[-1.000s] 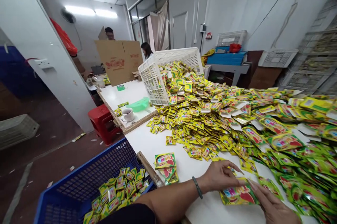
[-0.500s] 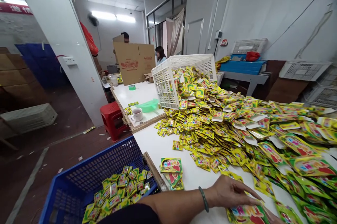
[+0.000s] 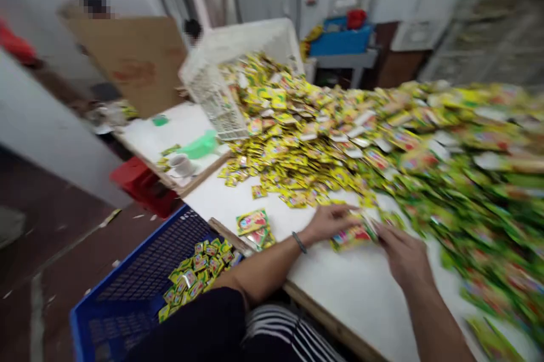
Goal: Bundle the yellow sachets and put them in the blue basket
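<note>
A small yellow-and-green printed box (image 3: 351, 237) lies low over the white table between my hands, blurred by motion. My left hand (image 3: 327, 222), with a dark bracelet at its wrist, has its fingers closed on the box's far left side. On the box's right end, where a pale flap shows, the fingers of my right hand (image 3: 402, 251) are pinched. Just beyond my hands spreads a big heap of small yellow sachets (image 3: 293, 152). To the left of my left hand, a few similar printed boxes (image 3: 251, 221) are stacked near the table edge.
A blue crate (image 3: 123, 271) holding sachets (image 3: 198, 271) stands low at the left. A white basket (image 3: 212, 98) lies tipped over, spilling sachets. Flat green packs (image 3: 480, 226) are piled right. A cup (image 3: 182, 165), red stool (image 3: 140, 183) and cardboard box (image 3: 127, 64) with people behind stand farther off.
My view has swung right and down, so my right hand and forearm now show fully. The printed box is still between my hands, now with both at its ends.
</note>
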Tool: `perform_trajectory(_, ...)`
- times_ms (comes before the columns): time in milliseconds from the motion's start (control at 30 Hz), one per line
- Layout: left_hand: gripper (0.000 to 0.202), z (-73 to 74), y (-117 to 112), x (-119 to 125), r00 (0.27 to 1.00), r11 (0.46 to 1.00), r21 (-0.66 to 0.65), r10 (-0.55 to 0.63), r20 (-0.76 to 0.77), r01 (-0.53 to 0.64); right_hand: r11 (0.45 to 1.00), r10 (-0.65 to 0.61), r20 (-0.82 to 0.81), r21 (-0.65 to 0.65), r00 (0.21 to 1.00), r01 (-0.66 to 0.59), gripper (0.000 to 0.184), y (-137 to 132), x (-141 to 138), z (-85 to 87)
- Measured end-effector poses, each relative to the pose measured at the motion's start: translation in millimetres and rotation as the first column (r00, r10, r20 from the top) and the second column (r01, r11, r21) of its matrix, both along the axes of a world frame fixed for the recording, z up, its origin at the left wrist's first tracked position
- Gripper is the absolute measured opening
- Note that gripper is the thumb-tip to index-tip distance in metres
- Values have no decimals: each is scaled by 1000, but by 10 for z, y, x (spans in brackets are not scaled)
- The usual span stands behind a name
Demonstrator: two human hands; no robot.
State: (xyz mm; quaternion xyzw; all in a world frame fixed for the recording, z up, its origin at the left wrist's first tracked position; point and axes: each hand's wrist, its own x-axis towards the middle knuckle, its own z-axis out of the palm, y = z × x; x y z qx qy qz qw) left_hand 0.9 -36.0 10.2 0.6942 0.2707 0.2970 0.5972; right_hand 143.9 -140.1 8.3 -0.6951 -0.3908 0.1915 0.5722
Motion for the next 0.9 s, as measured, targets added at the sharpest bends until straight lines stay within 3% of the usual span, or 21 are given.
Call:
perform_trajectory(67, 59, 56, 44, 43, 999, 999, -41, -1, 42, 2, 999, -31, -98, -42, 995, 27, 46, 48, -53, 65)
perform_trajectory(133, 54, 77, 103, 97, 998, 995, -98, -16, 63, 22, 1000, 18, -191, -20, 981, -22, 41, 88, -54, 84)
perform_trajectory(267, 49, 88, 120, 139, 995, 980, -191, -34, 95, 52, 999, 30, -106, 45, 994, -25, 31, 68, -47, 105)
perform_trajectory(400, 47, 109, 98, 127, 993, 966, -244, -68, 96, 90, 998, 47, -123, 58, 991, -40, 33, 44, -14, 82)
perform_trajectory(500, 48, 120, 113, 119, 991, 960, -249, -107, 83, 125, 991, 117, -139, 77, 983, -107, 32, 40, 32, 62)
perform_trajectory(633, 45, 111, 120, 116, 991, 960, -265, -65, 116, 94, 974, 212, -102, 110, 972, -200, 30, -5, 22, 101)
perform_trajectory(800, 48, 106, 155, 108, 990, 950, -295, -71, 122, 105, 979, 167, -9, 120, 986, -164, 29, -30, -46, 132)
perform_trajectory(900, 50, 115, 201, 79, 986, 959, -236, -146, 75, 160, 973, 224, -107, 74, 969, -217, 29, -25, -5, 113)
